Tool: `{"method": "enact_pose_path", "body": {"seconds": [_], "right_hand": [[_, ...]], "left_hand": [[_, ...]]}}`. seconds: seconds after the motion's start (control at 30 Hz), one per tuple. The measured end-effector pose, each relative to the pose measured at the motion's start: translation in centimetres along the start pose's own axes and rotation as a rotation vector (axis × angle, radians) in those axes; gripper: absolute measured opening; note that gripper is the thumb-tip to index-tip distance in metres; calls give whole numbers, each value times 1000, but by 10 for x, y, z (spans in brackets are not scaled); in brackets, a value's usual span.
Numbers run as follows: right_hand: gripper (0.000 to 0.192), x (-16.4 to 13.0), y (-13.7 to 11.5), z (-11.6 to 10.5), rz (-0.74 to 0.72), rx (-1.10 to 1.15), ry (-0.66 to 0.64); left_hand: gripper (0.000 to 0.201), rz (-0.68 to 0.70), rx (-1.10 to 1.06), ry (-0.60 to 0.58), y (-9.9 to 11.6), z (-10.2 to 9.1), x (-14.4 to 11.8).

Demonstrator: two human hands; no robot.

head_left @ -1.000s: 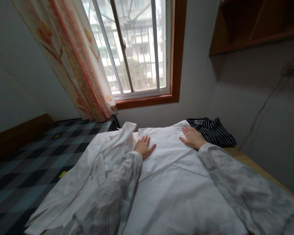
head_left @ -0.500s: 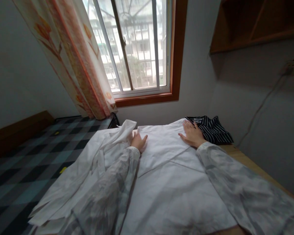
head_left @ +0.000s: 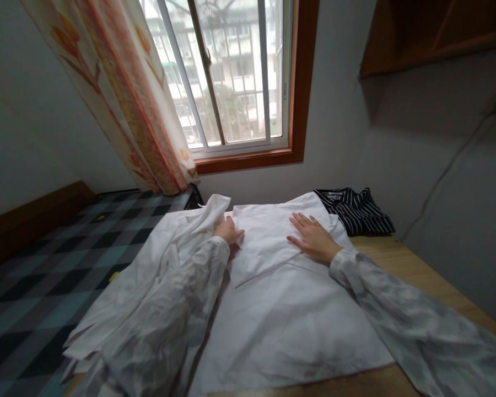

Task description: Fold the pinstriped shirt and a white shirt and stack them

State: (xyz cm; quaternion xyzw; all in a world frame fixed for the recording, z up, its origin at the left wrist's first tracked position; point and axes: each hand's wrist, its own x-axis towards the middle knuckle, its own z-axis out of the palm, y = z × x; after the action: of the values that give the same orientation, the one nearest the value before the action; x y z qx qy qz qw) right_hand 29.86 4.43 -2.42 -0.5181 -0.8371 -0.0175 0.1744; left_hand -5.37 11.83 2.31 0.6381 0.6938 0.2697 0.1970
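White cloth (head_left: 289, 322) — long axis twd window (head_left: 243, 88); R hand (head_left: 313, 240) flat atop, grip spread — L hand (head_left: 230, 230) grip, can't tell.

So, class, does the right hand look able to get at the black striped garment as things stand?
Probably yes: the right hand lies spread on the white cloth, with the black striped garment close beyond it; only low, flat cloth seems to lie between.
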Motion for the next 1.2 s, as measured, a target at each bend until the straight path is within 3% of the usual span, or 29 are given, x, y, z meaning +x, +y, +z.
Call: {"method": "enact_pose_path", "body": {"seconds": [0.13, 0.27, 0.4, 0.47, 0.63, 0.87, 1.07, 1.2], "right_hand": [[78, -20, -22, 13, -116, 115, -129], [76, -25, -22, 18, -99, 130, -141], [77, -22, -22, 15, -106, 122, -150], [78, -22, -23, 13, -105, 121, -156], [80, -22, -14, 10, -85, 94, -170], [74, -29, 36, 8, 131, -94, -66], [65, -41, 72, -1, 399, -120, 222], [46, -44, 98, -6, 465, -28, 395]], "left_hand": [[48, 81, 235, -39, 2, -16, -31], [59, 413, 356, 84, 14, -18, -88], [56, 778, 305, -205, 31, 1, -136], [60, 855, 283, -292, 34, 14, -145], [69, 756, 275, -337, 14, 30, -145], [74, 666, 321, -290, -16, 15, -159], [75, 626, 329, -274, -18, 11, -161], [74, 655, 373, -284, -17, 10, -160]]}}
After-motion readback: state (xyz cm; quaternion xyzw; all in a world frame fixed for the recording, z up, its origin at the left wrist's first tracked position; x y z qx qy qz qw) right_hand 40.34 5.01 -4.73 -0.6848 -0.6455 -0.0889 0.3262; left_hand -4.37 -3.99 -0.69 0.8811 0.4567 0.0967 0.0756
